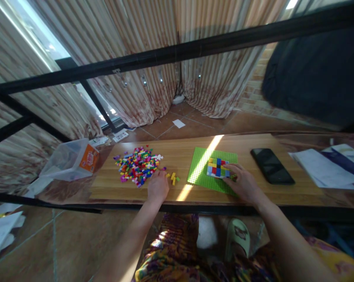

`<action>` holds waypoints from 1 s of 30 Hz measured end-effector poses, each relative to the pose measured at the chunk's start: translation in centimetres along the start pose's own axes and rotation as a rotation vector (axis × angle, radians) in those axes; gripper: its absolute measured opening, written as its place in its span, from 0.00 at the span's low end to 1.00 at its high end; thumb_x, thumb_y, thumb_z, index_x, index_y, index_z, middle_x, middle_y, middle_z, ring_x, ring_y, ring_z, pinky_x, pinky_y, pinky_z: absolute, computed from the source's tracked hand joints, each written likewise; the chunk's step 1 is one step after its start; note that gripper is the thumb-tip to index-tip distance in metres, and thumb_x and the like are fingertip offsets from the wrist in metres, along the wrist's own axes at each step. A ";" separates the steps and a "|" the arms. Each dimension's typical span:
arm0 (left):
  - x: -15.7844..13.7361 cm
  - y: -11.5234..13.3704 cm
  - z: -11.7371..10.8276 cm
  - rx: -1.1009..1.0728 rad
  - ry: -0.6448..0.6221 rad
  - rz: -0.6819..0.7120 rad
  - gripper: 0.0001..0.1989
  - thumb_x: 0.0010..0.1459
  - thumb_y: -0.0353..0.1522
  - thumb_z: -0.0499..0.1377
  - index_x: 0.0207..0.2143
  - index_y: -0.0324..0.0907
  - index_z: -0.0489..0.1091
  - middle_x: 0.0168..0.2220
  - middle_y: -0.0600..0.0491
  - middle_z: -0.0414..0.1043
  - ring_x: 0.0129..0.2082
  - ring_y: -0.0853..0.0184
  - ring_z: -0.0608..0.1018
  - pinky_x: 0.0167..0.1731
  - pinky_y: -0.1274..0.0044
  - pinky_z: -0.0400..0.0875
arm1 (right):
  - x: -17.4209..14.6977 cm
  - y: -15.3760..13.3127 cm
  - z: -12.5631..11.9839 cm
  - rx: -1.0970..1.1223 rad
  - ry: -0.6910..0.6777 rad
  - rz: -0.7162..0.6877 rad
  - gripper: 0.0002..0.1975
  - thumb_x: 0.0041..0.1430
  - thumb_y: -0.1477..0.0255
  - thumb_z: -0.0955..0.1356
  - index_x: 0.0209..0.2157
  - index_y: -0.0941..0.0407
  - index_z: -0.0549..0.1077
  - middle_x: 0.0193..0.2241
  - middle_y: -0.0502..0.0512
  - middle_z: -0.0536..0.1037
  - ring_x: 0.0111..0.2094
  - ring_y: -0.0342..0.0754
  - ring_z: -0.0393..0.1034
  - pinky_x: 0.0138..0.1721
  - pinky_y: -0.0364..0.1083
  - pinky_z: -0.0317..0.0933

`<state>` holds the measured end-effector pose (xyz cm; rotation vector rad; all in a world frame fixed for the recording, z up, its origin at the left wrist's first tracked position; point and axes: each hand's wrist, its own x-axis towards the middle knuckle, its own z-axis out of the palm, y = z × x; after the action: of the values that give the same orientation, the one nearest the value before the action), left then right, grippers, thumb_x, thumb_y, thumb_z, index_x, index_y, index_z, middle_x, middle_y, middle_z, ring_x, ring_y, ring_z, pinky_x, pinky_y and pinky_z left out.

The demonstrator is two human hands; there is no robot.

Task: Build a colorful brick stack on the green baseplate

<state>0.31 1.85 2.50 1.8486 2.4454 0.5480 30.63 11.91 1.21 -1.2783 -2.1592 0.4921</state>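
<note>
Brick panel (217,168): position?

On or just above the green baseplate (199,158); the right hand (244,181) grips its right end.

Left hand (158,185)?

At the brick pile's (138,165) near right edge; fingers' state, cannot tell.
</note>
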 end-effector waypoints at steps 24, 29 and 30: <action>3.2 11.7 4.0 -0.357 -0.140 0.509 0.07 0.61 0.28 0.53 0.36 0.43 0.71 0.39 0.53 0.71 0.39 0.67 0.74 0.39 0.77 0.68 | 0.2 -0.2 -0.5 0.110 0.026 0.076 0.18 0.52 0.72 0.67 0.46 0.52 0.74 0.46 0.58 0.73 0.36 0.49 0.74 0.41 0.51 0.68; 3.3 11.7 4.2 -0.323 -0.135 0.508 0.08 0.63 0.31 0.52 0.36 0.44 0.71 0.39 0.54 0.71 0.38 0.68 0.74 0.37 0.78 0.67 | 0.3 -1.0 0.1 0.108 0.084 0.068 0.18 0.54 0.66 0.68 0.47 0.54 0.74 0.45 0.59 0.74 0.44 0.53 0.72 0.47 0.54 0.66; 3.3 11.8 4.2 -0.323 -0.134 0.501 0.08 0.63 0.31 0.52 0.36 0.44 0.71 0.39 0.54 0.71 0.38 0.69 0.74 0.37 0.78 0.67 | 0.3 -1.2 0.3 0.106 0.102 0.081 0.18 0.54 0.64 0.68 0.47 0.54 0.74 0.45 0.60 0.74 0.45 0.54 0.71 0.47 0.54 0.66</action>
<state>11.23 8.78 2.62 2.2527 1.6801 0.7531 29.53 11.58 1.77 -1.3077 -1.9777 0.5549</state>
